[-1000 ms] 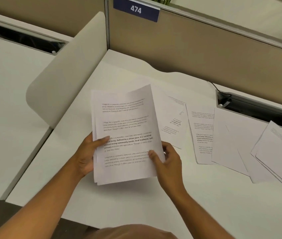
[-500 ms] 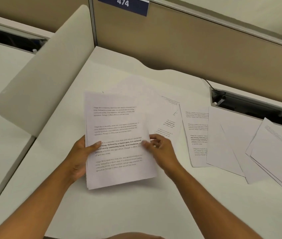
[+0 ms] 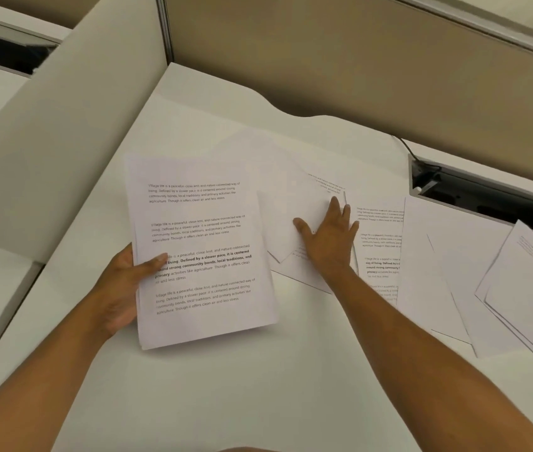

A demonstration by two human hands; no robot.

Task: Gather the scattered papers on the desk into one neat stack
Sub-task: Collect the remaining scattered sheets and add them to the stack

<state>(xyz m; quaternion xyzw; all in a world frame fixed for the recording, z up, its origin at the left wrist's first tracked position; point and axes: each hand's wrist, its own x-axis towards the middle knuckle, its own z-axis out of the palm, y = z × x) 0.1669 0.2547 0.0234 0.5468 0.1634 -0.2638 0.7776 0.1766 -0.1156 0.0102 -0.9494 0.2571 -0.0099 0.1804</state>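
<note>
My left hand (image 3: 121,285) grips the left edge of a stack of printed sheets (image 3: 203,249), thumb on top, held just above the white desk (image 3: 258,386). My right hand (image 3: 327,236) lies flat, fingers spread, on a loose sheet (image 3: 291,210) that rests on the desk just right of the stack. Another printed sheet (image 3: 379,243) lies right of that hand. Several more sheets (image 3: 454,272) overlap one another further right, up to the frame edge (image 3: 532,288).
A beige partition (image 3: 323,60) runs along the back of the desk. A curved white divider (image 3: 62,141) closes off the left side. An open cable tray (image 3: 487,197) with a black cable sits at the back right, partly under the sheets.
My right hand has let go of the stack and moved right onto the loose sheet. The stack stays in my left hand, lowered a little and tilted flatter. The camera tipped down.
</note>
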